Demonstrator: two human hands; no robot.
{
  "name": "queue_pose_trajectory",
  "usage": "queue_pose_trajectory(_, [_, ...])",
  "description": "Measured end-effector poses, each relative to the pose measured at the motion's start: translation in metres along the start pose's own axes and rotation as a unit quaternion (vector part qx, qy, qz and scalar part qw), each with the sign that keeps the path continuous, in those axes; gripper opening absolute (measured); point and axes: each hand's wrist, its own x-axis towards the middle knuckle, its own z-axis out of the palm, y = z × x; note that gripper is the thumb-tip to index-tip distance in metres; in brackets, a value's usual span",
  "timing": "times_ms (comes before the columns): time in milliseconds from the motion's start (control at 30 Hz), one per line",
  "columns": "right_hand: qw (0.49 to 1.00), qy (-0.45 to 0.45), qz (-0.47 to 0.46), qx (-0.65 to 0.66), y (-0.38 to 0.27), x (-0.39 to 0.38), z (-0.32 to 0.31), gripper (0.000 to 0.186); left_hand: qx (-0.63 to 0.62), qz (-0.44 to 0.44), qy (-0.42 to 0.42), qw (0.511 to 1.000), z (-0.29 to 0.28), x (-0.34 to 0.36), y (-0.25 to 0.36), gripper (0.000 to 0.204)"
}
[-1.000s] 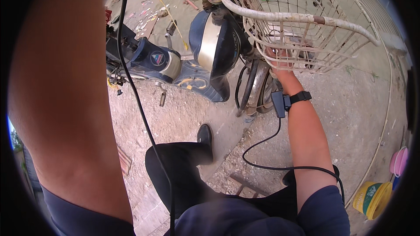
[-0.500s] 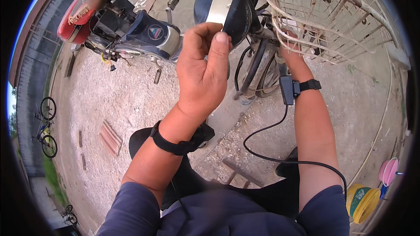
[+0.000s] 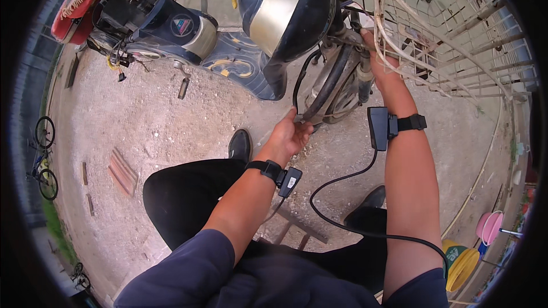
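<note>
A dark blue and cream electric scooter (image 3: pixel 282 14) stands before me with its front end toward me. My left hand (image 3: pixel 290 135) is low at the lower tip of the black front mudguard (image 3: pixel 330 82), its thumb on one side and its curled fingers on the other. Whether a small part lies in those fingers, I cannot see. Under the wire basket (image 3: pixel 439 40), my right hand (image 3: pixel 379 60) is at the top of the front fork (image 3: pixel 349 37), thumb against it. The basket and fork hide its other fingers. A black cable (image 3: pixel 299 82) hangs beside the mudguard.
A small wooden stool (image 3: pixel 299 229) is between my legs. Reddish bricks or slats (image 3: pixel 123 172) lie on the gravel at left. Bicycles (image 3: pixel 45 157) stand at the far left. A yellow bucket (image 3: pixel 461 268) and a pink bucket (image 3: pixel 489 227) are at lower right. A cable runs from my right wrist.
My left hand has come down from in front of the scooter's front panel to the mudguard's lower tip. My right hand stays at the fork. The view has shifted slightly.
</note>
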Motion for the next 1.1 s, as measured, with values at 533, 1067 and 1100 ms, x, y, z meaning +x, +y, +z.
queue_pose_trajectory(533, [0.998,-0.025,-0.004,0.053,-0.012,-0.010,-0.002,0.044,-0.114,0.000,-0.008,0.993,-0.013,0.023,0.005,0.012])
queue_pose_trajectory(1067, [0.997,-0.006,-0.070,-0.034,-0.016,-0.013,0.001,0.039,-0.171,0.006,-0.023,0.985,-0.018,0.011,-0.010,0.015])
queue_pose_trajectory(1100, [0.996,-0.009,-0.076,-0.035,-0.014,-0.012,0.000,0.039,-0.172,0.006,-0.022,0.985,-0.017,0.011,-0.010,0.015])
